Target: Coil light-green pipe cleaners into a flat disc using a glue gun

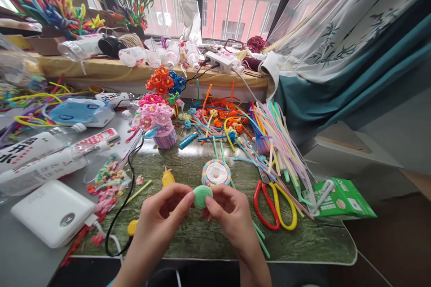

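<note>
Between both hands is a mint-green disc, which looks like a coiled pipe cleaner [202,197]. My left hand [164,208] pinches its left edge between thumb and fingers. On the other edge, my right hand [227,210] has its thumb and fingertips closed. Just beyond the hands stands a small round pot [216,173] with a white top and a pastel beaded-looking rim. A yellow glue gun [167,176] lies partly hidden behind my left hand. To the right of my right hand lie scissors with red and yellow handles [276,204].
Bundled pastel pipe cleaners [283,143] lie at the right beside a green packet [343,199]. A pot of pipe-cleaner flowers [164,136] stands behind. At left are a white power bank [54,213], a black cable [130,175], plastic bottles [43,166] and colourful scraps [107,188].
</note>
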Tool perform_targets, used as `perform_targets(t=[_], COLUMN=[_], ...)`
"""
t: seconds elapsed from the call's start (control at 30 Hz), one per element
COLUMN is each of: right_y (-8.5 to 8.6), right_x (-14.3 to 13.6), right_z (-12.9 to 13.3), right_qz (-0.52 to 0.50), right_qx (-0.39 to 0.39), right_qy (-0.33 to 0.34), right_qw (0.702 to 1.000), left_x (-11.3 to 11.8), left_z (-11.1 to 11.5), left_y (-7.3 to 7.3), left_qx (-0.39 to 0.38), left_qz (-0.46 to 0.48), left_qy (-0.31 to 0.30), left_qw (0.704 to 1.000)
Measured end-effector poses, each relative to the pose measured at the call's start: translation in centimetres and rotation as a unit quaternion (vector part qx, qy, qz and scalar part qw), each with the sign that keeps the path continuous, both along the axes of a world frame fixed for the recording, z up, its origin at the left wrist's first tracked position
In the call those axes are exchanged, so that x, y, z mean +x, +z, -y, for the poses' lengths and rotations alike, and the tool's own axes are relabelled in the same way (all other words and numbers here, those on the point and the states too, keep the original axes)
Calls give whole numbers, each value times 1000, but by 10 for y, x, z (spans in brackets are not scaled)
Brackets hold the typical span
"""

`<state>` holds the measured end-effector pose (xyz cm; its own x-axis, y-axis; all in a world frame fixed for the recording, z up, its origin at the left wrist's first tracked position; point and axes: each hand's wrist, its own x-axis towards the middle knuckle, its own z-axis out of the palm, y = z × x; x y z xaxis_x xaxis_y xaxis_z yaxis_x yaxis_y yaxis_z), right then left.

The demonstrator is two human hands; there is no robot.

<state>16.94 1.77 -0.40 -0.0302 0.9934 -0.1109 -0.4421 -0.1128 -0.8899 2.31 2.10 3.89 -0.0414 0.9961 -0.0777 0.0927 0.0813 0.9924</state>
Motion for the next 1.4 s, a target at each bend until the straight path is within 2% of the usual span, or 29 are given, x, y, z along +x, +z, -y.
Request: perform_targets(t=[0.2, 0.4, 0.6, 0.93, 1.1, 1.27, 1.4], right_y=[-4, 1, 6, -1, 2, 4, 6], right_x=[-4, 1, 2, -1, 1, 3, 7], right_z=[-3, -1, -2, 0, -1, -3, -3], right_qz=[-5, 21, 8, 1, 4, 37, 74], right_qx=[-6, -19, -31, -29, -28, 5, 21], right_qy=[-14, -9, -7, -3, -1, -1, 6], right_qw=[1000, 1000, 999, 1000, 1000, 999, 997], left_x=[0, -9, -6, -5, -5, -7, -10], left_z=[0, -2, 0, 0, -1, -1, -1], left_y=[-1, -6, -4, 2, 3, 3, 4], left_qx=[-1, 46, -6, -94, -79, -47, -3], left_qz=[0, -83, -43, 19, -8, -44, -84], left_qy=[-9, -24, -30, -49, -58, -80, -63], left_qw=[1000, 995, 999, 994, 995, 995, 995])
